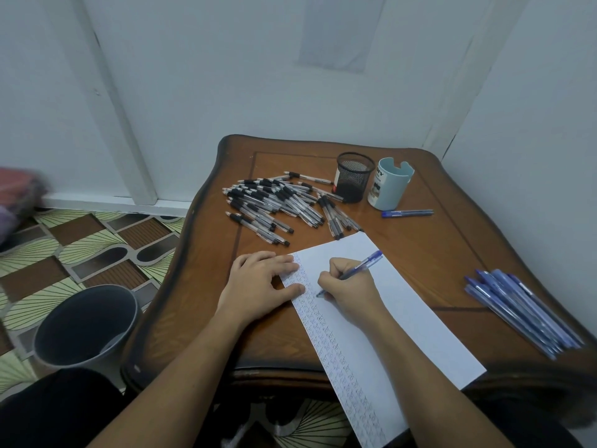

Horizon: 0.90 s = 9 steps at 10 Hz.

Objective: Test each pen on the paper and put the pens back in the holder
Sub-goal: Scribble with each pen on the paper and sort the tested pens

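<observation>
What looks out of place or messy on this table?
Nothing is damaged. The black pens lie in a loose heap beside the mesh holder, which looks empty; one blue pen lies alone by the pale cup; the paper overhangs the table's near edge.

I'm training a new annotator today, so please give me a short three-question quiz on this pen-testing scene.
1. True or false: the left hand lies flat on the left edge of the paper.
2. What does the right hand grip? A) a ruler B) a blue pen C) scissors
3. Fill in: the grey bin stands on the ___, to the left of the table.

Key: 1 true; 2 B; 3 floor.
</observation>
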Each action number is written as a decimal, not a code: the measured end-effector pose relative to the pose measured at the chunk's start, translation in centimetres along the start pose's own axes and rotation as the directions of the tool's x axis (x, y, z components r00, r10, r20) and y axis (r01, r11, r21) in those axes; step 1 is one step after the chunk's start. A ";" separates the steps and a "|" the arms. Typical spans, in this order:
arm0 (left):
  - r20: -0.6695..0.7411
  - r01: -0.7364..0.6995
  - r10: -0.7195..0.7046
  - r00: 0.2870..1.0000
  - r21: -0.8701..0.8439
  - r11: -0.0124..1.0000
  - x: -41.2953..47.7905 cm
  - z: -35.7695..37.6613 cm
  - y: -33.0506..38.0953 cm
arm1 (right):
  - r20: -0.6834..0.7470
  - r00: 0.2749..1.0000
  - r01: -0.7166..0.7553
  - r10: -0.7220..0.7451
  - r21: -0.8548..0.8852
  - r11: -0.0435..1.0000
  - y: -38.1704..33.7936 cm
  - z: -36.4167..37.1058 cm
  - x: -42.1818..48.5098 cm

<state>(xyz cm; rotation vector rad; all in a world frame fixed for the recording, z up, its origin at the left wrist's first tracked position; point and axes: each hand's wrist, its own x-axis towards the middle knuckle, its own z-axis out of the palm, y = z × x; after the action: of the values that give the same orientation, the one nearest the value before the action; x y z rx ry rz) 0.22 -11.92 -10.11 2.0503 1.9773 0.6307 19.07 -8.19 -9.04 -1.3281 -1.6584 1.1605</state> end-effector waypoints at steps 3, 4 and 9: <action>-0.005 0.001 -0.001 1.000 -0.005 1.000 0.0 0.0 0.0 | 0.007 1.000 -0.004 0.004 0.003 1.000 -0.3 -0.1 -0.1; -0.013 -0.002 0.002 1.000 -0.010 1.000 0.0 0.0 0.0 | 0.002 1.000 -0.008 0.008 -0.002 1.000 -0.3 -0.1 -0.1; 0.003 0.003 -0.003 1.000 -0.002 1.000 0.0 0.0 0.0 | -0.011 1.000 0.024 -0.024 0.030 0.999 -0.1 -0.2 0.0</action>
<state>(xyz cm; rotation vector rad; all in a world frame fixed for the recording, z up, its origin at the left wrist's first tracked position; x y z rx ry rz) 0.21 -11.94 -10.14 2.0456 1.9762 0.6285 19.24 -8.14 -8.84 -1.2902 -1.6393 1.1583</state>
